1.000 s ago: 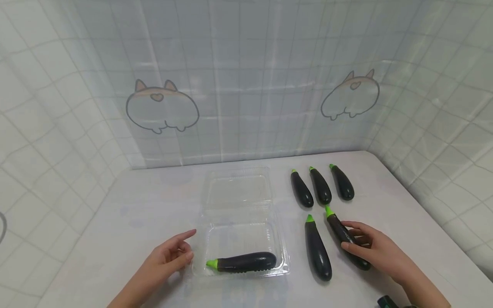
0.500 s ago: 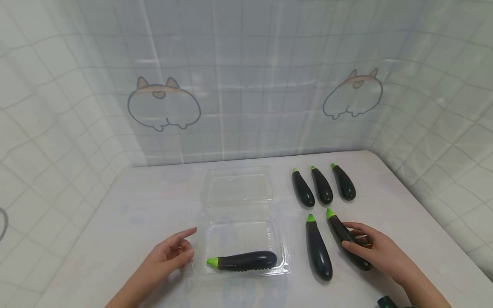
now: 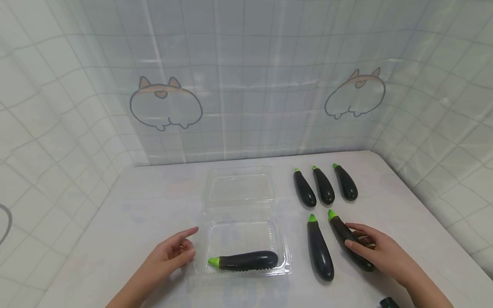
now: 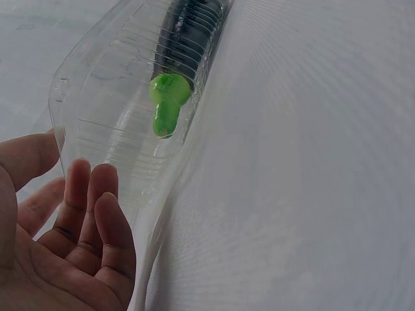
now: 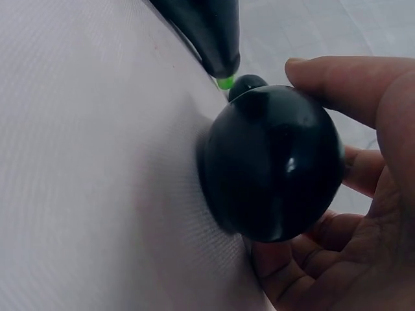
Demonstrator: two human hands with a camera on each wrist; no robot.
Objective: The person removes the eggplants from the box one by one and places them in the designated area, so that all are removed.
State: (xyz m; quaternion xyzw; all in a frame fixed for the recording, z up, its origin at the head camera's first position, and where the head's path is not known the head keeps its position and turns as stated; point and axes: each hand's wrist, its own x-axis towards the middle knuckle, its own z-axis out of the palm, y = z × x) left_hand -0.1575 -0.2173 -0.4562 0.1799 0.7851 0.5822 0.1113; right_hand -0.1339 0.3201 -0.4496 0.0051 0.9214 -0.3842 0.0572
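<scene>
My right hand (image 3: 379,248) lies around a dark eggplant (image 3: 346,239) with a green stem, thumb on one side and fingers on the other. In the right wrist view that eggplant's round end (image 5: 275,165) rests on the table between thumb and fingers. My left hand (image 3: 169,254) is at the left edge of a clear plastic clamshell box (image 3: 239,233), its fingers loosely bent. In the left wrist view the thumb is at the box's edge; whether it presses there I cannot tell. Inside the box's near half lies another eggplant (image 3: 250,261), stem to the left.
Just left of the gripped eggplant lies a loose eggplant (image 3: 319,252). Several more eggplants (image 3: 323,186) lie in a row at the back right. The box's lid (image 3: 239,188) lies folded back. A small dark object (image 3: 389,303) shows at the lower right edge.
Both hands and all the eggplants stay where they were. Only the head view has shifted slightly.
</scene>
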